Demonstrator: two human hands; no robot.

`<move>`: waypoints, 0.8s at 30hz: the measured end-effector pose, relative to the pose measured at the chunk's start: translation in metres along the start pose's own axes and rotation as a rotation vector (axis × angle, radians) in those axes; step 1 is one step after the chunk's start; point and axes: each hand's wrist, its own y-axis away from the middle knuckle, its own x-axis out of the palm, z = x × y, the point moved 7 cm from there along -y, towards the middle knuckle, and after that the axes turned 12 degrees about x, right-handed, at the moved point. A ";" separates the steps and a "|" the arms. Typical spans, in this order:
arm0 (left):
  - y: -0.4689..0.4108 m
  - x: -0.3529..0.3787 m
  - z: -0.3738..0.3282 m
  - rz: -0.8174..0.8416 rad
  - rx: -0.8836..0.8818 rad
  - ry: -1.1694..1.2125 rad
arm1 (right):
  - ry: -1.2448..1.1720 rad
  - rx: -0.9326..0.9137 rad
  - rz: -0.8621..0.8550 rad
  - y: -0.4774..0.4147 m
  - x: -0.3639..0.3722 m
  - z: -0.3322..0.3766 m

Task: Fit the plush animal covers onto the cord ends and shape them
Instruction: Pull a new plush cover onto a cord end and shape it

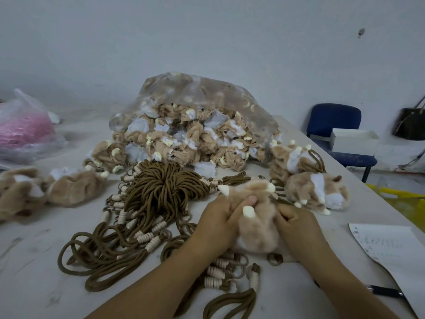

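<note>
- Both forearms come in from the bottom: left hand (220, 222) wraps the tan-and-cream fluffy plush animal cover (255, 233), thumb pressed in, and right hand (296, 224) pinches its other side, probably squeezing it into shape.
- It's held just over the grey table (46, 284), above the brown cords with cream-wrapped ends (161, 187).
- Can't see the cord end inside it.
- Clear plastic bag of unfitted covers (195, 125) behind, shaped ones (315, 189) parked right.

Pale grey wall (230, 38), scuffed; dim, flat light. Blue chair (334, 118) against it at right, white box (354, 141) on seat. Dark bag (410, 123) beside. Pale counter (34, 272).
</note>
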 end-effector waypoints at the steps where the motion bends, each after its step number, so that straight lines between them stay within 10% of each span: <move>1: 0.001 -0.002 -0.001 -0.017 0.018 -0.017 | -0.016 -0.003 -0.006 0.001 -0.001 0.000; 16: 0.002 -0.024 0.007 -0.105 -0.012 0.023 | 0.070 -0.136 -0.155 -0.002 -0.027 0.000; 24: -0.002 -0.017 0.006 -0.105 -0.078 0.094 | -0.213 0.093 0.101 0.001 0.001 -0.009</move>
